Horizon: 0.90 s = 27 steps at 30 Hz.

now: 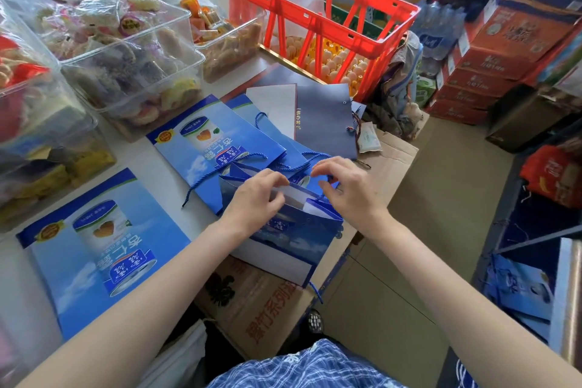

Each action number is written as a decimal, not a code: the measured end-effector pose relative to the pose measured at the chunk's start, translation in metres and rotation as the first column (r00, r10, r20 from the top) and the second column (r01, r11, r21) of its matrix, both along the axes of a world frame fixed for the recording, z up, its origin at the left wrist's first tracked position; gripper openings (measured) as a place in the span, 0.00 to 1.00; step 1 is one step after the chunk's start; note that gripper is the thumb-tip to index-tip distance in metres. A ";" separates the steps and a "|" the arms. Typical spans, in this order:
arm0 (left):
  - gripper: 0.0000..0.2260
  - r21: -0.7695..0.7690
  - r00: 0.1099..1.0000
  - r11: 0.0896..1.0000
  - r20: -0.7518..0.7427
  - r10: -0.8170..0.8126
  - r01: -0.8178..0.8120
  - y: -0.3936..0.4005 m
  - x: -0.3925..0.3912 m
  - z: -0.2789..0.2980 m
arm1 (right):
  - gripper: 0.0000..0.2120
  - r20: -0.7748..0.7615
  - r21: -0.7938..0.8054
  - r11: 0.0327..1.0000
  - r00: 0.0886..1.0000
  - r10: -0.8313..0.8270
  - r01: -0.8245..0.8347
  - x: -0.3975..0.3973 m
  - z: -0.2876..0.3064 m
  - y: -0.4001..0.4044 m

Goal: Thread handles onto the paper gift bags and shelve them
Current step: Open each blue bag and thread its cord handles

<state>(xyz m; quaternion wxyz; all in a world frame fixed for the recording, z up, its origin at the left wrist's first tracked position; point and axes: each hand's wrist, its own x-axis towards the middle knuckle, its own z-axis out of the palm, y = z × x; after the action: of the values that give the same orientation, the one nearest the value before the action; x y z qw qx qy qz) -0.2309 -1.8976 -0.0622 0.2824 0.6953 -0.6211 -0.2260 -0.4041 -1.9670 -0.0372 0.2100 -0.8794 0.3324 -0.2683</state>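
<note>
A blue paper gift bag (283,242) stands partly opened in front of me on a cardboard box. My left hand (255,198) grips the bag's near top rim with curled fingers. My right hand (343,186) pinches a blue cord handle (315,156) at the bag's far rim. Another end of blue cord (316,290) hangs from the bag's lower corner. Flat blue bags lie on the white table: one (94,249) at the near left, and a stack (214,138) behind the open bag, with cords trailing. A dark blue bag (324,123) lies farther back.
Clear plastic bins of wrapped snacks (126,53) crowd the table's left. A red crate (315,9) sits over egg trays at the back. Cardboard boxes (258,302) are below the bag. Stacked cartons (491,66) and a metal shelf holding blue bags (522,290) stand right.
</note>
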 end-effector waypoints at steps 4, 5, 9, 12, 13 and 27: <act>0.15 0.019 0.995 0.995 0.017 -0.095 0.095 0.015 0.003 -0.010 | 0.07 -0.163 -0.052 0.987 0.977 0.139 -0.149 0.008 -0.010 0.005; 0.18 0.025 0.992 0.991 0.017 -0.129 0.128 0.017 0.005 -0.010 | 0.07 -0.179 -0.086 0.990 0.979 0.099 -0.116 0.010 -0.008 0.004; 0.26 0.145 0.977 0.968 0.029 -0.212 0.206 0.018 0.009 -0.006 | 0.05 -0.121 -0.091 0.987 0.985 0.124 -0.136 0.012 0.011 0.002; 0.27 0.197 0.972 0.956 0.050 -0.230 0.216 0.015 0.007 -0.003 | 0.07 -0.288 0.232 0.938 0.903 0.318 -0.257 0.013 0.018 0.010; 0.27 0.208 0.974 0.956 0.048 -0.223 0.209 0.013 0.007 -0.002 | 0.08 -0.399 0.313 0.917 0.842 0.363 -0.247 0.013 0.015 0.012; 0.13 0.136 0.981 0.977 -0.126 -0.145 0.162 0.010 0.008 -0.006 | 0.04 -0.185 0.492 0.870 0.976 0.112 -0.007 0.004 -0.007 0.007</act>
<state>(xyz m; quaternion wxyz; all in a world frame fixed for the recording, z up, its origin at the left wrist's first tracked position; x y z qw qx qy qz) -0.2234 -1.8872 -0.0681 0.2477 0.6497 -0.6375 -0.3319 -0.4001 -1.9600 -0.0446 0.3976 -0.8308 0.3821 -0.0756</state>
